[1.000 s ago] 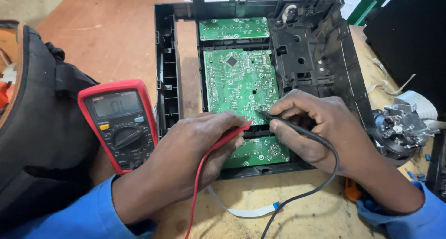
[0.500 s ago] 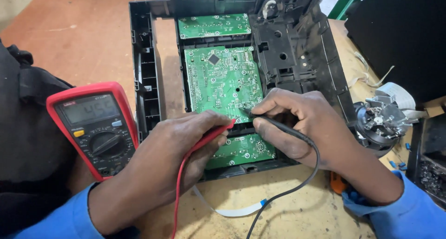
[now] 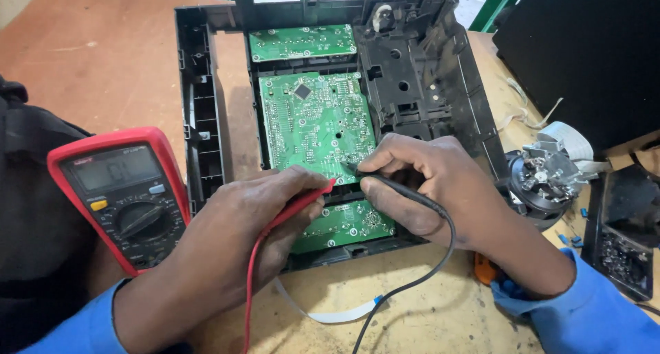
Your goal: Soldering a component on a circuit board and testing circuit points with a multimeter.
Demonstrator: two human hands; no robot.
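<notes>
Pinched between thumb and fingers, the red probe [image 3: 302,201] is held by the left hand [image 3: 234,251] at lower centre of the frame, its tip set down at the bottom edge of the main board [image 3: 313,124]. The black probe [image 3: 399,187] is gripped pen-style by the right hand [image 3: 433,189], right of centre, and its tip is pressed onto the same edge just beside the red one. Both hands are closed firmly on their probes, and the two tips sit near each other without touching.

Only the head view is given. The board lies mid-frame inside an open black chassis [image 3: 206,113], with a smaller board [image 3: 302,43] above it and another [image 3: 344,225] below, partly covered by the fingers. A red multimeter [image 3: 120,196] rests at the left edge, its screen lit, though the reading is too small to tell. Red and black leads trail off the bottom edge, over a white ribbon cable [image 3: 330,317]. A round metal motor part [image 3: 546,182] sits at right on the wooden table [image 3: 103,58].

For a clean reading, the tips are best kept steady on separate solder points, with no bridging of neighbours, wrists braced on the chassis, and the meter watched only once contact is firm.
</notes>
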